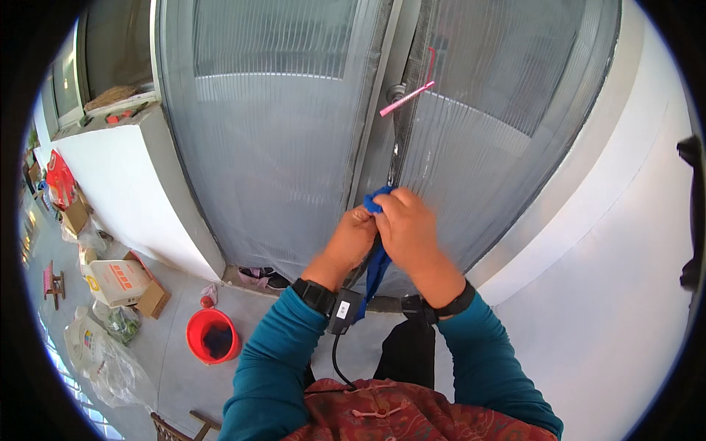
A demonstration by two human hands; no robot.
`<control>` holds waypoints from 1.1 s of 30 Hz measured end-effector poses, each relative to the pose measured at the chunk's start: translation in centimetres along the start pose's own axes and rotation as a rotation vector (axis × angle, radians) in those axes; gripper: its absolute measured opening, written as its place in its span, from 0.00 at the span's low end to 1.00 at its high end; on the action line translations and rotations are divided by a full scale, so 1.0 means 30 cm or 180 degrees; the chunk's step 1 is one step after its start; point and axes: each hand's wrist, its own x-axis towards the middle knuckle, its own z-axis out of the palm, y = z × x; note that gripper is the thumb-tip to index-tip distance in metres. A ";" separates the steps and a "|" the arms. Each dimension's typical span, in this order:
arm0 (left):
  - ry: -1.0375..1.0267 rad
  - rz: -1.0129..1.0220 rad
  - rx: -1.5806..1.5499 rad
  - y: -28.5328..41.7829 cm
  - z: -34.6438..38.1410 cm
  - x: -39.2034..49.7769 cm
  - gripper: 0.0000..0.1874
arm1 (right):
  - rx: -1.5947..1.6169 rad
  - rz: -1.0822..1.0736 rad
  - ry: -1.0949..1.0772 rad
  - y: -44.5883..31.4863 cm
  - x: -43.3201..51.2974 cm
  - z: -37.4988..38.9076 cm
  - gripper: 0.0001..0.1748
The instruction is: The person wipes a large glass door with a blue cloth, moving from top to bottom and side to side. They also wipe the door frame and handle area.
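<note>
Both my hands meet in front of a mesh-and-plastic door curtain [287, 149]. A blue cloth [377, 270] is bunched at the top between my fingers, and its lower end hangs down past my wrists. My left hand [353, 237] pinches it from the left. My right hand [407, 229] grips its upper part from the right, fingers curled. Just above my hands runs the curtain's dark edge strip [405, 132]. A pink striped stick [407, 99] dangles there on a red string, in front of the round door lock.
A red bucket [234, 336] with dark contents stands on the floor at left. Beyond it are an opened cardboard box [118, 281], a clear plastic bag [113, 369] and a small stool [53, 284]. Shoes [265, 277] lie at the threshold. A white wall [595, 248] bounds the right.
</note>
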 end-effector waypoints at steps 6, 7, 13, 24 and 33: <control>-0.0113 0.0171 -0.0508 0.022 0.025 -0.003 0.13 | 0.0083 0.0037 0.0730 0.079 0.017 0.025 0.10; -0.0039 -0.0065 -0.0284 0.025 0.028 0.003 0.13 | -0.0104 -0.0004 0.1010 0.123 0.079 0.018 0.11; -0.0007 -0.0136 -0.0112 0.026 0.041 0.004 0.14 | -0.0479 -0.0130 0.1820 0.308 0.511 -0.108 0.11; -0.0204 -0.0246 0.0544 0.192 -0.019 0.148 0.33 | 0.0528 0.0435 0.0083 0.173 0.084 -0.038 0.10; -0.0574 0.0090 0.0532 0.376 0.021 0.361 0.19 | 0.0736 0.0216 0.1350 0.215 0.270 -0.074 0.09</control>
